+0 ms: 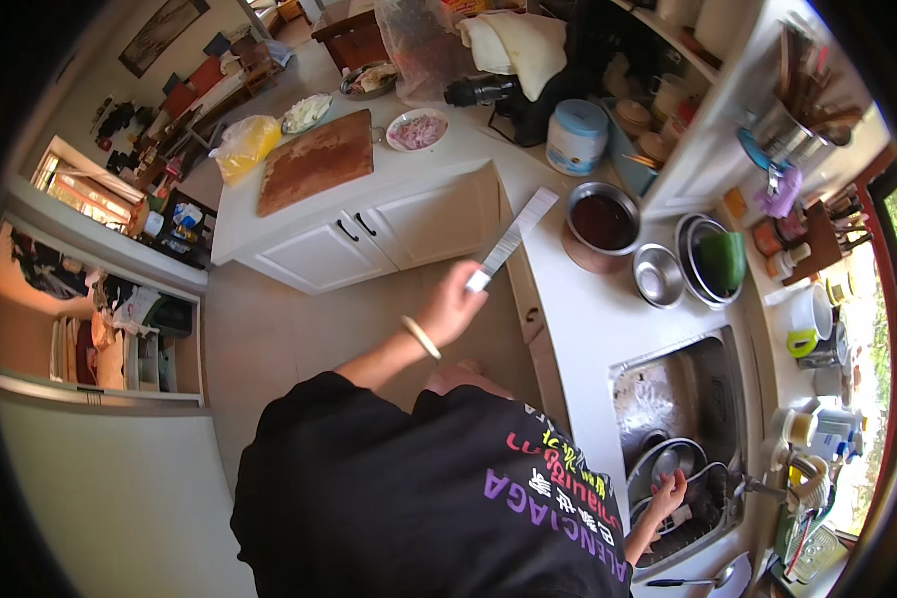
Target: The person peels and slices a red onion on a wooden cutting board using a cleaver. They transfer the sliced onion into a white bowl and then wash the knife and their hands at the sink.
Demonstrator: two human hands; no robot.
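Observation:
My left hand (452,308), with a pale bracelet at the wrist, is closed around one end of a long flat metal tool (519,235). The tool slants up and away, its far end over the counter edge; its handle is hidden in my grip. My right hand (667,496) hangs over the sink (669,389), close to the end of the thin curved faucet spout (706,469). Whether it touches the spout or holds anything cannot be made out. Beneath it in the basin are a metal bowl (671,457) and other partly hidden vessels.
On the right counter stand a pot of dark liquid (604,218), a small steel bowl (658,275) and a green gourd piece (722,261) in nested bowls. A wooden cutting board (318,161), chopped onion on a plate (417,130) and a yellow bag (247,146) occupy the far counter.

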